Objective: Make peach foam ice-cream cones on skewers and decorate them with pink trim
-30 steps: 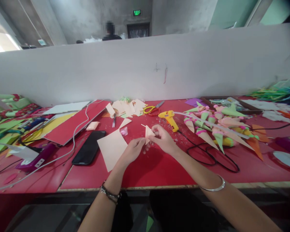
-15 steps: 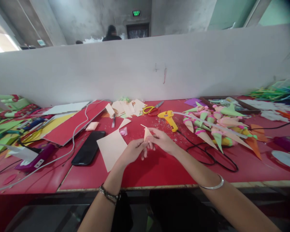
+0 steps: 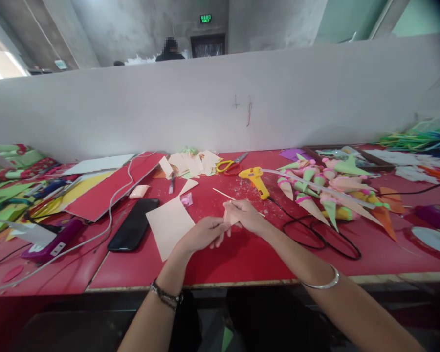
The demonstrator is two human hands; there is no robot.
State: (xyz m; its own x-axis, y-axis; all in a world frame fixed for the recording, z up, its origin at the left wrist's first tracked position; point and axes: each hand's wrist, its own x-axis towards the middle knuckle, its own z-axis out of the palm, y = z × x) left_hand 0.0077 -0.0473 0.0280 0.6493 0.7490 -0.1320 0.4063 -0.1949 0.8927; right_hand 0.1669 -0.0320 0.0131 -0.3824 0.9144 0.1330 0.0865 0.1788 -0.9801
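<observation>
Above the red table, my left hand [image 3: 204, 233] and my right hand [image 3: 246, 215] meet, both closed on a small piece of peach paper [image 3: 227, 213]. The paper looks rolled or folded, and my fingers hide much of it. A thin pale stick [image 3: 222, 193] shows just beyond my hands and passes behind the right one; whether it touches the paper I cannot tell. Beside my left hand lies a larger peach paper sheet [image 3: 168, 226], with a small pink wrapped piece [image 3: 187, 199] at its far corner. A yellow glue gun [image 3: 255, 182] rests beyond my right hand.
A black phone [image 3: 134, 226] lies at left, near a purple power strip [image 3: 55, 242] and white cable. Yellow-handled scissors [image 3: 230, 165], a cutter knife [image 3: 171, 183] and peach paper scraps [image 3: 194, 164] are farther back. Paper cones [image 3: 326, 186] and a black cord [image 3: 326, 242] occupy the right.
The peach paper and both hands have shifted slightly lower. The paper's pointed upper end is now more covered by my right fingers, and more of the thin stick shows behind them.
</observation>
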